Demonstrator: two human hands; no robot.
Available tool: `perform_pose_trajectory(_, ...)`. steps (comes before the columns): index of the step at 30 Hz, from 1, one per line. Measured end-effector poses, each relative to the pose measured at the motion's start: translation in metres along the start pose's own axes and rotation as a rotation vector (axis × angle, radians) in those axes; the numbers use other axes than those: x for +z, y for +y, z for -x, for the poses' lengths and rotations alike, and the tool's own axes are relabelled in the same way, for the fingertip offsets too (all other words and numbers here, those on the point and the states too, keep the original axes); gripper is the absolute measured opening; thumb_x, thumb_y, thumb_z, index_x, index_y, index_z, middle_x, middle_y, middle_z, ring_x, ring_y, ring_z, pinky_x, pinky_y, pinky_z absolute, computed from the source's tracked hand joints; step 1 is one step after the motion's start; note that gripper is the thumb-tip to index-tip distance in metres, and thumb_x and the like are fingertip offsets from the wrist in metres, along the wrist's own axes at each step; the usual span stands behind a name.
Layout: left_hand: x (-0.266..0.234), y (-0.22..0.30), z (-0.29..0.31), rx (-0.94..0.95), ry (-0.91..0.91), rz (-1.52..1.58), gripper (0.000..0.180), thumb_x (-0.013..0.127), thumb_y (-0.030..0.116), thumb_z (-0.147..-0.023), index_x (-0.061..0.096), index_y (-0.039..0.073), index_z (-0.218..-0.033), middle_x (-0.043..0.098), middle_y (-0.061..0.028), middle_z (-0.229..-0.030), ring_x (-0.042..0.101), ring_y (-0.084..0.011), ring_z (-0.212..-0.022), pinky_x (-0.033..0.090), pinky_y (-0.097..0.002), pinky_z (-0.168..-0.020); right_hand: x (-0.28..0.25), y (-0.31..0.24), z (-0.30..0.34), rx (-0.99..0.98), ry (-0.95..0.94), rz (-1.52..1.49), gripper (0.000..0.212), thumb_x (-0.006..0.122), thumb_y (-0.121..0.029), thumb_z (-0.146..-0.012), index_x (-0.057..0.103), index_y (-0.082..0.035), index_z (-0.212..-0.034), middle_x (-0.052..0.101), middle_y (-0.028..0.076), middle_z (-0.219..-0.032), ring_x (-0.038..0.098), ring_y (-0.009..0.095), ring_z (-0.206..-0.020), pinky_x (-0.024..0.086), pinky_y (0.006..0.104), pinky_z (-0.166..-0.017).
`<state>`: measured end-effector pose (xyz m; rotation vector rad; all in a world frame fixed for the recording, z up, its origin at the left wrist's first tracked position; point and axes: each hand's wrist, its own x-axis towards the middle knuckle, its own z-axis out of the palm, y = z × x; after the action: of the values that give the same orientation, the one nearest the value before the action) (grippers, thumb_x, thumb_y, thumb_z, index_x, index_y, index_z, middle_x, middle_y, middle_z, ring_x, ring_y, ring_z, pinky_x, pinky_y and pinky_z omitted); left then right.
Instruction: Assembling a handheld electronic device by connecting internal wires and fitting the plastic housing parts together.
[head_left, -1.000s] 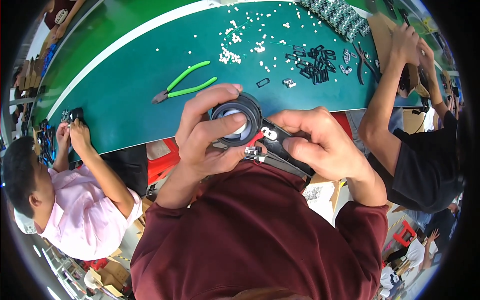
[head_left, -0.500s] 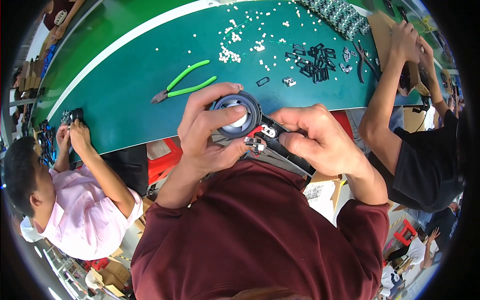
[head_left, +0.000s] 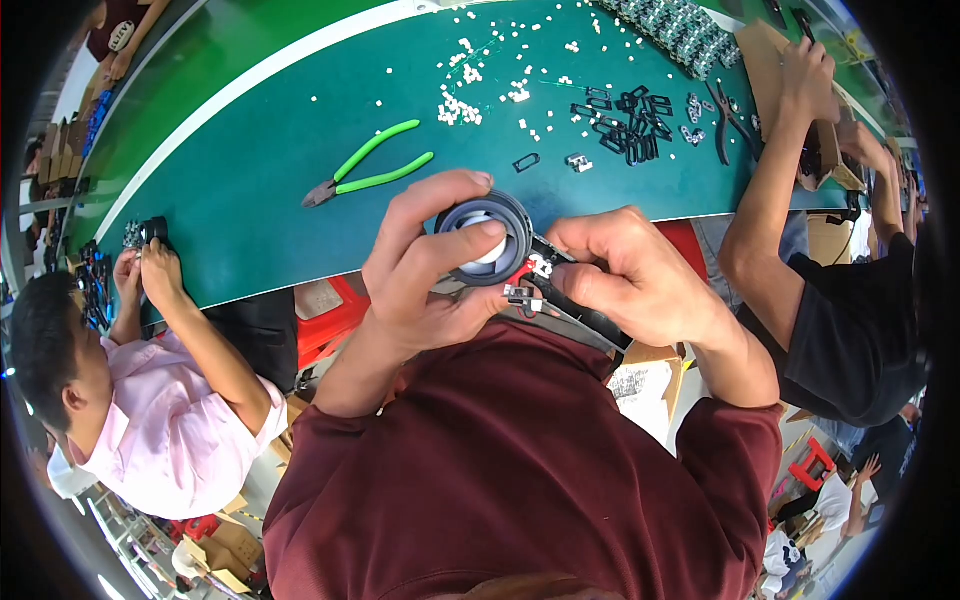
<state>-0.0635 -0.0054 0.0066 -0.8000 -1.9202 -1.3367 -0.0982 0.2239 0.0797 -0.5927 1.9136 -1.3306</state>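
Below and right of the pliers (head_left: 384, 182), the left hand (head_left: 412, 278) pinches a round part (head_left: 489, 257); the right hand (head_left: 640, 280) pinches the black handle (head_left: 590, 320). Twisting could strain what appears to be red wire (head_left: 525, 268).

Bright, with strong edge distortion
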Motion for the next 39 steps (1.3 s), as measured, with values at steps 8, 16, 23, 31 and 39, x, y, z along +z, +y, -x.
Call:
perform_pose_trajectory(8,-0.002,0.0,-0.004,0.109,-0.074,-0.041,0.053,0.087,0.035,-0.083,0.062,0.0,-0.113,0.06,-0.0285,-0.121,0.068,-0.0382,-0.105,0.064,-0.0502,-0.085,0.009,0.004,-0.002,-0.172,0.071,0.111,0.017,0.056,-0.013,-0.085,0.052,0.003,-0.086,0.047,0.017,-0.063,0.047,0.031,-0.055,0.038,0.0425,-0.055)
perform_pose_trajectory(16,-0.004,-0.002,-0.001,0.124,-0.067,-0.053,0.052,0.086,0.038,-0.084,0.062,0.0,-0.111,0.061,-0.0275,-0.119,0.069,-0.0408,-0.103,0.063,-0.0516,-0.084,0.015,0.0,0.0,-0.152,0.121,0.211,0.016,0.056,-0.01,-0.083,0.057,0.003,-0.092,0.052,0.023,-0.067,0.055,0.041,-0.059,0.04,0.045,-0.055)
perform_pose_trajectory(23,0.001,0.007,-0.004,0.099,-0.001,-0.023,0.045,0.091,0.018,-0.073,0.069,0.001,-0.108,0.063,-0.022,-0.12,0.069,-0.0432,-0.103,0.061,-0.0476,-0.083,0.015,0.002,0.0,-0.264,0.181,0.246,0.012,0.057,-0.006,-0.082,0.061,0.004,-0.087,0.051,0.022,-0.063,0.054,0.039,-0.053,0.042,0.0435,-0.053)
perform_pose_trajectory(31,0.002,0.009,-0.005,0.147,0.001,-0.074,0.05,0.092,0.012,-0.07,0.068,0.003,-0.113,0.063,-0.0209,-0.119,0.07,-0.0434,-0.101,0.061,-0.0461,-0.081,0.02,0.0,0.001,-0.213,0.204,0.266,0.011,0.056,-0.006,-0.081,0.06,0.003,-0.084,0.052,0.02,-0.062,0.054,0.037,-0.052,0.044,0.0418,-0.053)
perform_pose_trajectory(39,-0.001,0.016,-0.003,0.165,-0.023,-0.082,0.051,0.092,0.009,-0.07,0.066,0.004,-0.114,0.063,-0.0203,-0.12,0.069,-0.0444,-0.102,0.061,-0.0467,-0.078,0.022,0.001,0.004,-0.266,0.184,0.164,0.01,0.06,-0.004,-0.083,0.064,0.003,-0.088,0.06,0.02,-0.063,0.061,0.042,-0.058,0.047,0.0476,-0.056)
